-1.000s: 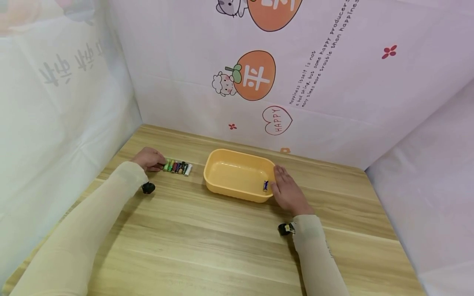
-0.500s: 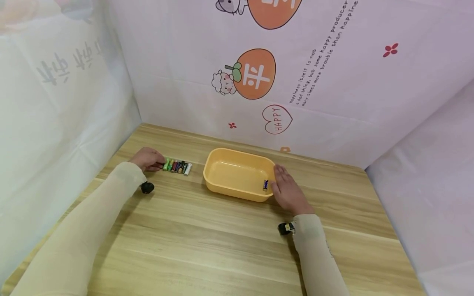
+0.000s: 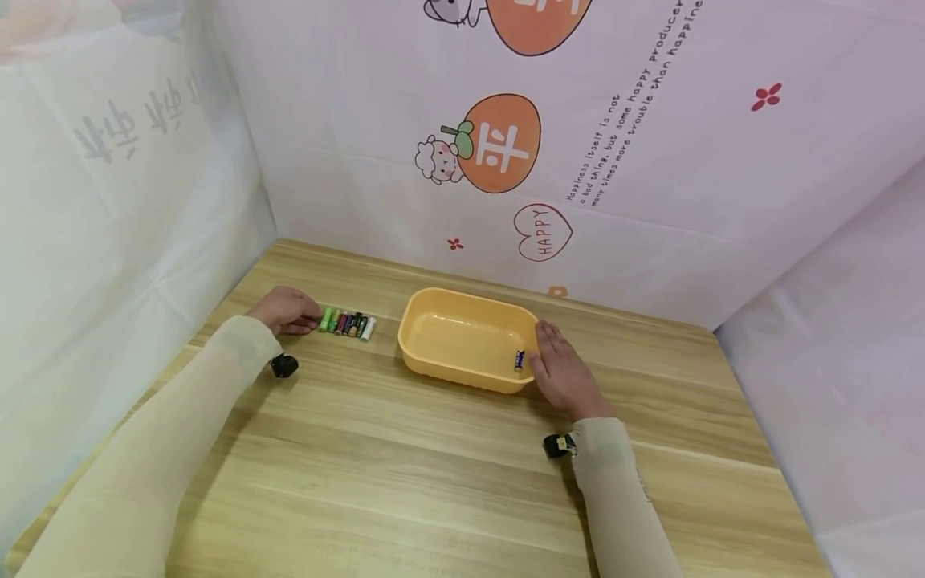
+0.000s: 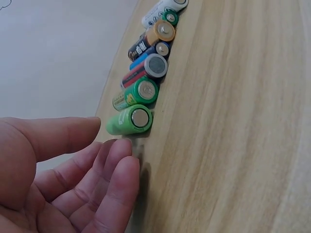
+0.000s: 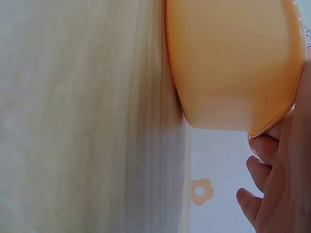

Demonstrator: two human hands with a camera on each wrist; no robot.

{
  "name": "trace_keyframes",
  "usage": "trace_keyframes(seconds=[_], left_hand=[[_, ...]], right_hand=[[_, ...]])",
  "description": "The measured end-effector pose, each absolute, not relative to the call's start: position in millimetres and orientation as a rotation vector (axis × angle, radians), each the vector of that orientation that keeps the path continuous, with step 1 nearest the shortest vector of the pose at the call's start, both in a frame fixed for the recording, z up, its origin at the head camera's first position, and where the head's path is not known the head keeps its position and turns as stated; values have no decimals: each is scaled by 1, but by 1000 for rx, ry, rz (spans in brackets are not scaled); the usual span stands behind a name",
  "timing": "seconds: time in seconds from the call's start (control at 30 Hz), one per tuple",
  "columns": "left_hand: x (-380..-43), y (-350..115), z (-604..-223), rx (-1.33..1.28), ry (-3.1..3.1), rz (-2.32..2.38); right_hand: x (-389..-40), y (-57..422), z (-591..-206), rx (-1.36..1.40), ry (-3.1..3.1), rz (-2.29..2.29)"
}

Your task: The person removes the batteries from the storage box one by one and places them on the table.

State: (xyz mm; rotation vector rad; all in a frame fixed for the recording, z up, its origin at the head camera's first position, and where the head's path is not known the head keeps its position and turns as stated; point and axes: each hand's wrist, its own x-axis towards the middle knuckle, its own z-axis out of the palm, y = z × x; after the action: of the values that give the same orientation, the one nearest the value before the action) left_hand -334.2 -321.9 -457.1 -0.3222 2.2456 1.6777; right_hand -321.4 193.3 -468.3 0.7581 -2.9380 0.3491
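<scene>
A row of several batteries [image 3: 348,323] of mixed colours lies side by side on the wooden table. At its left end is a light green battery [image 4: 129,120], with my left hand [image 3: 285,310] beside it. In the left wrist view the thumb and bent, loose fingers of that hand [image 4: 73,179] hold nothing, their tips close to this battery. My right hand [image 3: 564,373] rests along the right end of the yellow plastic basin [image 3: 462,377], fingers extended at its rim. Inside the basin, near that end, lies one blue battery [image 3: 519,361].
The wooden table [image 3: 405,482] meets a white printed cloth wall [image 3: 347,185] behind the basin, with more cloth on both sides. Black wrist cameras sit below the left cuff [image 3: 285,366] and right cuff [image 3: 558,445].
My left hand has shifted very slightly left, away from the row of batteries. The right hand, basin and batteries have stayed in place.
</scene>
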Motion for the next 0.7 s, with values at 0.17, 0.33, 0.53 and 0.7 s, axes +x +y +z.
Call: trace_keyframes(seconds=[0.17,0.33,0.53,0.7], left_hand=[[-332,-318,-451,-329,2236,1688],[-335,-309,-444,-303,2229,1698],[-339,-296,-436,-234,2268,1658],[-339,-287,-428,-190,2284,1609]], right_hand=[[-320,193,-467,761,-2944,369],[-320,195,-465,749,-2950,372],[-322,194,-464,771,-2929,367],[-321,193,-465,779,-2929,366]])
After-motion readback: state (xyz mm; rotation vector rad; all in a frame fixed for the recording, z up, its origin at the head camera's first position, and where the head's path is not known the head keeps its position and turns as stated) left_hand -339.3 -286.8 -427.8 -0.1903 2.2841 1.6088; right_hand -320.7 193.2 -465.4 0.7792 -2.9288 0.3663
